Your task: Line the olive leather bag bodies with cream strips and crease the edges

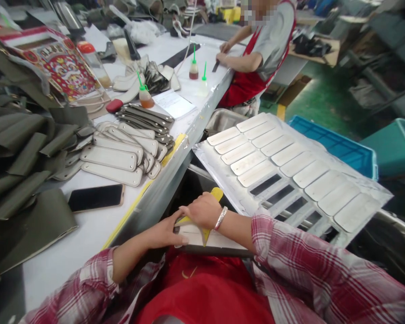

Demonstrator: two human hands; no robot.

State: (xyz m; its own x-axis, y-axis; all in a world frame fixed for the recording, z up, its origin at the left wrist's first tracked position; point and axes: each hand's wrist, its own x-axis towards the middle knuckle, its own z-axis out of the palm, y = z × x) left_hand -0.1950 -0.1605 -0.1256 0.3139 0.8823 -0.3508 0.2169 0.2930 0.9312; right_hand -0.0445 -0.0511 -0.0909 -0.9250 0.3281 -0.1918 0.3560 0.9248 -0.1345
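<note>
At the front of my body, my right hand (pixel 202 209) is closed around a flat yellow tool (pixel 217 194). Parts of the tool stick out above and below the fingers; its kind is not clear. Under it lies a long cream strip (pixel 224 240) with a dark layer along its near edge. My left hand (pixel 164 230) grips the left end of this strip, thumb on top, and its fingertips touch the right hand. Right of my hands, a white board (pixel 229 177) carries rows of cream rounded pieces (pixel 294 153).
On the table at left are a phone (pixel 96 198), a pile of cream straps (pixel 113 155), dark strips (pixel 145 118), olive material (pixel 16 148) and a green-tipped glue bottle (pixel 146 97). A co-worker (pixel 263 54) sits at the far table edge. A blue crate (pixel 337 148) stands right.
</note>
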